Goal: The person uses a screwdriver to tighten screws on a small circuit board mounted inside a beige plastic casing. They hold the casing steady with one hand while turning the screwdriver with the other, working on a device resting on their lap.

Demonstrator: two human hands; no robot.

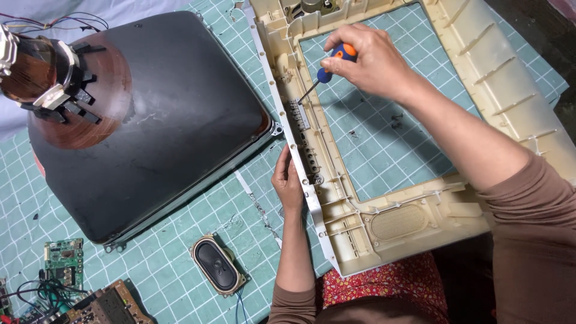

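A cream plastic television front frame lies face down on a teal grid mat. My right hand grips a screwdriver with an orange and blue handle, its tip set on a small grey button board on the frame's left rail. My left hand presses on the outer edge of that same rail, a little nearer to me.
A large black picture tube with a copper-wound yoke lies to the left. An oval speaker sits near me, and green circuit boards with wires lie at the lower left. Small loose screws rest inside the frame opening.
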